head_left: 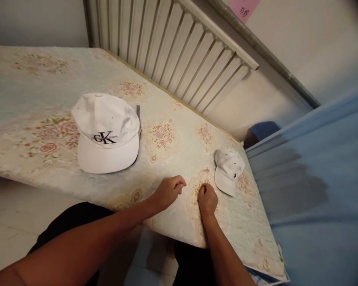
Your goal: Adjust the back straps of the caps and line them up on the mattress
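Note:
Two white baseball caps lie on a flower-patterned table cover (pixel 179 159). The larger-looking cap (pixel 107 119), with a black CK logo, sits at left with its brim toward me and a dark strap at its right side. The other cap (pixel 229 169) lies at right and bears a small dark emblem. My left hand (pixel 168 191) is loosely closed, fingers curled, over the cover between the caps. Just right of it, my right hand (pixel 208 198) is closed in a fist near the right cap's brim, apart from it. Nothing shows in either hand.
A white radiator (pixel 167 47) runs along the wall behind the table. A blue curtain (pixel 316 178) hangs at the right edge, with a dark blue object (pixel 264 130) beside it. My legs in black (pixel 74 222) are at the front edge. A pink paper (pixel 244 8) is on the wall.

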### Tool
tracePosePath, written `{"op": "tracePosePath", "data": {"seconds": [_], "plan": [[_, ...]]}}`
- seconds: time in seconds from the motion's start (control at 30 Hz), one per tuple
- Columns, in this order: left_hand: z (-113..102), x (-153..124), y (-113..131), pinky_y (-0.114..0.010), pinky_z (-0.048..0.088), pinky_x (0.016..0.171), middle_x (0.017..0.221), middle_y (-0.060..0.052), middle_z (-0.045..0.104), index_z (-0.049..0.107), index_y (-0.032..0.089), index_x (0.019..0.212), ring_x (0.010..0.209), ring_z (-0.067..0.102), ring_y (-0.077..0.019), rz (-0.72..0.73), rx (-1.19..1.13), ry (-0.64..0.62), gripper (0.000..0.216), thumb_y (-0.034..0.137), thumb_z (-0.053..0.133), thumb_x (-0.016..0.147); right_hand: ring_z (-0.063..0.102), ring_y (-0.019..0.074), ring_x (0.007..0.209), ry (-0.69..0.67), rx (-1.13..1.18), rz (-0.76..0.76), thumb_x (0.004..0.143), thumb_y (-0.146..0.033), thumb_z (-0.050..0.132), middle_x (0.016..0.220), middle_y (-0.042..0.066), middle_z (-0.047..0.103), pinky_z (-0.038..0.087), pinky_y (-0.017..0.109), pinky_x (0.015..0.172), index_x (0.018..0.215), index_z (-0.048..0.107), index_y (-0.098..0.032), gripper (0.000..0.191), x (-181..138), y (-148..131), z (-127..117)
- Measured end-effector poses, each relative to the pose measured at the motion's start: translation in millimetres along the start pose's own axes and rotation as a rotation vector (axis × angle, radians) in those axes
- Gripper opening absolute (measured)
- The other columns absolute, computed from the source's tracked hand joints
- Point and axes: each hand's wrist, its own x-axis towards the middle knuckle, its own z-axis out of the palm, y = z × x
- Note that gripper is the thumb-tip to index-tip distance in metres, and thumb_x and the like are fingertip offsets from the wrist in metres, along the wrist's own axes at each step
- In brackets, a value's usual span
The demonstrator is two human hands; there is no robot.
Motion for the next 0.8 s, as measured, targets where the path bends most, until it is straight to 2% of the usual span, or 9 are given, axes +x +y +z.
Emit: {"op": "tracePosePath", "data": {"seconds": [0.47,0.63,0.7,0.8], "plan": [[-1.9,-0.3,2.8,-0.025,0.040,0.056,0.064,0.003,0.058,0.063,0.018,0.083,0.056,0.053,-0.0130,-0.048,-0.051,-0.011,0.018,0.018,0.046,0.079,0.062,0.0223,0.083,-0.033,0.046,0.051,0.088,-0.025,0.043,0.095,0.010,0.073,0.037,0.032,0.075,0.095,0.068,-0.018,0.028,0.3,-3.6,-3.0],[-2.1,5.1,4.8,-0.025,0.038,0.056,0.061,0.003,0.057,0.064,0.018,0.079,0.055,0.050,-0.0124,-0.121,-0.199,0.011,0.016,0.015,0.049,0.078,0.061,0.0221,0.084,-0.044,0.140,0.103,0.085,-0.027,0.044,0.096,0.010,0.072,0.039,0.032,0.076,0.093,0.069,-0.018,0.028,-1.5,-9.4,-8.3],[-2.0,9.0,6.7,-0.025,0.037,0.055,0.060,0.004,0.057,0.064,0.018,0.078,0.053,0.049,-0.0117,-0.156,-0.269,0.023,0.016,0.015,0.049,0.077,0.061,0.0219,0.081,-0.041,0.205,0.148,0.081,-0.028,0.046,0.091,0.009,0.071,0.040,0.032,0.075,0.089,0.069,-0.018,0.026,-1.5,-11.4,-11.6],[-1.5,14.2,8.7,-0.024,0.036,0.053,0.060,0.004,0.056,0.063,0.018,0.078,0.051,0.048,-0.0108,-0.206,-0.350,0.038,0.015,0.015,0.048,0.076,0.057,0.0202,0.068,-0.040,0.337,0.255,0.074,-0.031,0.050,0.072,0.005,0.066,0.041,0.032,0.067,0.077,0.066,-0.019,0.020,4.1,-16.4,-16.8]]}}
